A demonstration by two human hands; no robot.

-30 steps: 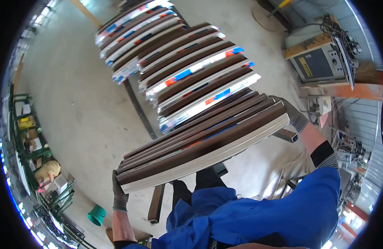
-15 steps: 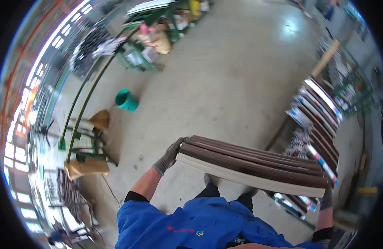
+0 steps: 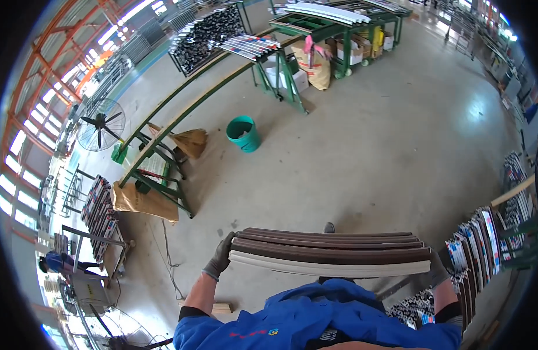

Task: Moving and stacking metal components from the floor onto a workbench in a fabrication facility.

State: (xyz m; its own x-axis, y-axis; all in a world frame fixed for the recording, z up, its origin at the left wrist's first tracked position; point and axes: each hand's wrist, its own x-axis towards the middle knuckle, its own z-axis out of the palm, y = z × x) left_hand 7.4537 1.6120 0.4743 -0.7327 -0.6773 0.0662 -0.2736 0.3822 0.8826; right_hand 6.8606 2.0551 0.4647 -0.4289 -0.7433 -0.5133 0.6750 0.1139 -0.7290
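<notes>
I carry a stack of long brown and pale profile bars [image 3: 330, 252] level in front of my chest. My left hand [image 3: 220, 258], in a grey glove, grips the stack's left end. At the right end my right hand [image 3: 437, 273], also gloved, holds the other end and is partly hidden behind the bars. My blue jacket fills the bottom of the view.
A green bucket [image 3: 244, 133] stands on the concrete floor ahead. Long green racks [image 3: 181, 116] with metal profiles run at the left and back, with brown sacks [image 3: 143, 201] under them. A floor fan [image 3: 100, 123] stands far left. More striped profiles [image 3: 479, 248] lie on a rack at my right. A person in blue [image 3: 56, 262] stands far left.
I have turned further left with the stack; the bucket and green racks have swung toward the middle of view, and the striped profile rack has slid to the right edge.
</notes>
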